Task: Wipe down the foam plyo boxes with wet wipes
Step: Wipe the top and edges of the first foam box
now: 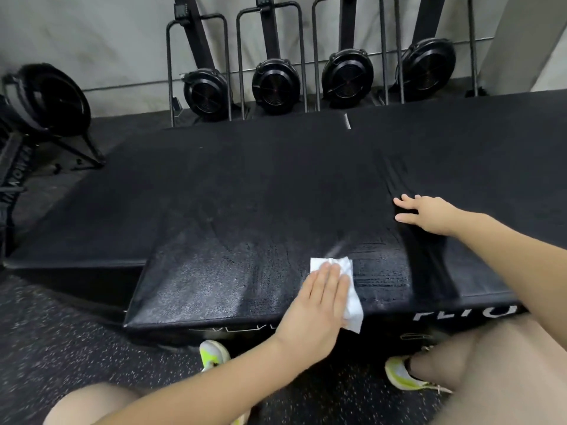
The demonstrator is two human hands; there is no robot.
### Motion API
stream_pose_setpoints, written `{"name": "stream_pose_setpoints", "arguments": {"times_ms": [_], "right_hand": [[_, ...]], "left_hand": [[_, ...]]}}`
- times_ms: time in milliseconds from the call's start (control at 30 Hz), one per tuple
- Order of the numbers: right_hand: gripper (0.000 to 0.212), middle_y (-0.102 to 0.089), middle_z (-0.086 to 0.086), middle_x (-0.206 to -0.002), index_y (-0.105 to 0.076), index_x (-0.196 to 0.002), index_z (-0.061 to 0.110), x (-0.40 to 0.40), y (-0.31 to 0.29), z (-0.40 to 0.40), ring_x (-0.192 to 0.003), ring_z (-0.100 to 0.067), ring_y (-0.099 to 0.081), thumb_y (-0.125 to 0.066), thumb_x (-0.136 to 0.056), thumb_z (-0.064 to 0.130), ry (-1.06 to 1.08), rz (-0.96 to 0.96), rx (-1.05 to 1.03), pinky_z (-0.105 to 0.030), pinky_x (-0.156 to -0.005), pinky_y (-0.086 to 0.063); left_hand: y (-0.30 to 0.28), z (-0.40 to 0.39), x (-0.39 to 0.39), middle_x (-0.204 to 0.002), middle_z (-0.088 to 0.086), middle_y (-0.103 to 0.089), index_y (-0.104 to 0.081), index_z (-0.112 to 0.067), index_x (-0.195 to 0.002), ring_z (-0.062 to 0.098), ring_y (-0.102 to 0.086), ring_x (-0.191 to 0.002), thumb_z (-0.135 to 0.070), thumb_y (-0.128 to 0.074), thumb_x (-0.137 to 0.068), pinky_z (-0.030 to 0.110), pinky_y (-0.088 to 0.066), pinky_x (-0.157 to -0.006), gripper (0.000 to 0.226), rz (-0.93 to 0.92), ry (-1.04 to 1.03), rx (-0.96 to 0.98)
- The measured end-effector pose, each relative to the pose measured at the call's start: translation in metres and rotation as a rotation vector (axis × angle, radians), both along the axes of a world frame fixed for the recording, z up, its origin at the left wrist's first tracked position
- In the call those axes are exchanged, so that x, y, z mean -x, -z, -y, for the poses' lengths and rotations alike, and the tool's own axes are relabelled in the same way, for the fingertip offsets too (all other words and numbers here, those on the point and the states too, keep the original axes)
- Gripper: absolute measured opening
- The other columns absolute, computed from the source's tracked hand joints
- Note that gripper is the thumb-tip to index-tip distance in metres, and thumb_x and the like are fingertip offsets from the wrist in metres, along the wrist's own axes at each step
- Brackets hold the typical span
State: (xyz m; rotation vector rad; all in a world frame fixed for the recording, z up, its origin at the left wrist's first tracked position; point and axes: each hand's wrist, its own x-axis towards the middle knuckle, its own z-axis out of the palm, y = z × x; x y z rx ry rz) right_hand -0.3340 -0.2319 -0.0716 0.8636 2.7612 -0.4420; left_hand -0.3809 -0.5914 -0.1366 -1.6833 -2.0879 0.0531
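A black foam plyo box (245, 210) lies flat in front of me, its top shiny with wet streaks near the front edge. My left hand (319, 302) presses a white wet wipe (346, 268) flat onto the box top with straight fingers, close to the front edge. My right hand (429, 213) rests with spread fingers on the top at the seam with a second black box (475, 154) to the right. White lettering shows on the front side.
Several black rowing machines (276, 84) stand upright against the grey wall behind the boxes. Another black machine (46, 99) sits at the far left. Speckled rubber floor (61, 348) runs around the boxes. My knees and yellow-white shoes (214, 354) are at the box's front.
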Motion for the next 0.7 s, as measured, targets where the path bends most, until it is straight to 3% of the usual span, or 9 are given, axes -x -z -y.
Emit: {"name": "stream_pose_setpoints", "arguments": {"times_ms": [133,333,467,600,700], "right_hand": [[0.058,-0.016,0.007,-0.165,-0.023,-0.157,0.033,0.001,-0.005,0.003,-0.153,-0.023,-0.014,-0.042,-0.104,0.047,0.011,0.027,-0.008,-0.037,-0.12,-0.017],[0.059,-0.02,0.008,-0.164,-0.026,-0.155,0.036,0.002,-0.005,0.007,-0.151,-0.024,-0.021,-0.045,-0.101,0.05,0.078,0.023,0.004,-0.038,-0.12,-0.021],[0.059,-0.022,0.008,-0.163,-0.028,-0.154,0.037,0.005,0.001,0.007,-0.151,-0.022,-0.02,-0.048,-0.1,0.049,0.142,-0.033,0.043,-0.038,-0.118,-0.021],[0.059,-0.028,0.006,-0.161,-0.036,-0.151,0.036,0.013,0.011,0.007,-0.15,-0.024,-0.025,-0.055,-0.097,0.047,0.149,-0.06,0.056,-0.04,-0.119,-0.021],[0.065,-0.031,0.006,-0.16,-0.043,-0.147,0.039,0.019,0.016,0.005,-0.147,-0.028,-0.03,-0.055,-0.085,0.059,0.144,-0.068,0.084,-0.046,-0.119,-0.025]], "left_hand": [[0.001,0.049,0.034,-0.158,0.032,-0.027,-0.025,0.009,-0.153,0.046,-0.025,-0.148,-0.028,-0.025,-0.099,0.052,-0.024,-0.123,0.066,-0.034,-0.026,0.022],[0.003,0.114,0.075,-0.158,0.034,-0.023,-0.022,0.012,-0.153,0.046,-0.021,-0.15,-0.034,-0.003,-0.108,0.052,-0.025,-0.122,0.067,-0.032,-0.057,0.038],[0.001,0.157,0.105,-0.159,0.031,-0.025,-0.026,0.01,-0.153,0.043,-0.022,-0.15,-0.045,-0.032,-0.108,0.051,-0.022,-0.122,0.071,-0.044,-0.085,0.083],[-0.005,0.2,0.135,-0.158,0.029,-0.03,-0.034,0.007,-0.151,0.041,-0.025,-0.15,-0.044,-0.033,-0.107,0.048,-0.02,-0.119,0.068,-0.058,-0.096,0.149],[-0.008,0.234,0.156,-0.16,0.028,-0.026,-0.03,0.007,-0.153,0.04,-0.021,-0.151,-0.044,-0.037,-0.107,0.049,-0.021,-0.119,0.069,-0.033,-0.139,0.193]]}}
